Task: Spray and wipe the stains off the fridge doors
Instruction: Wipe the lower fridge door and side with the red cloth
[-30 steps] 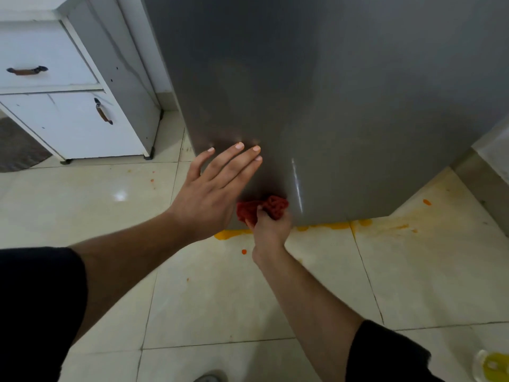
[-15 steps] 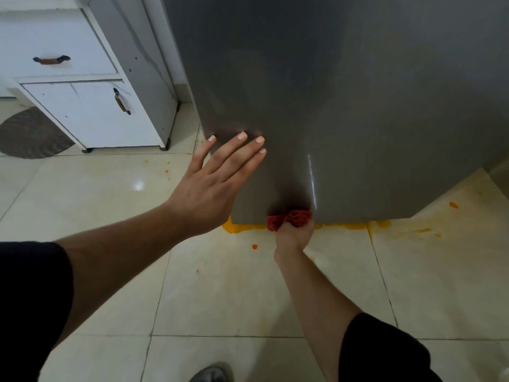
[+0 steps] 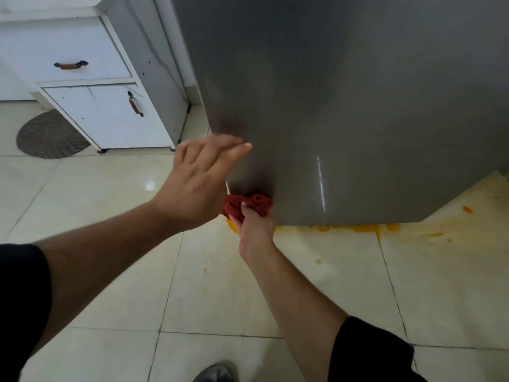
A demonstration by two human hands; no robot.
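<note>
Right hand (image 3: 254,226) has the red rag (image 3: 249,204) bunched up against the bottom-left corner of the grey fridge door (image 3: 344,106), left hand (image 3: 197,183) straight-fingered and empty just above it, so the right's nearer.

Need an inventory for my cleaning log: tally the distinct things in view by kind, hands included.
Hands: 2, left hand and right hand
Red cloth: 1
Fridge: 1
White cabinet: 1
Cabinet handles: 2
Grey mat: 1
Shoe: 1
Total: 9
</note>
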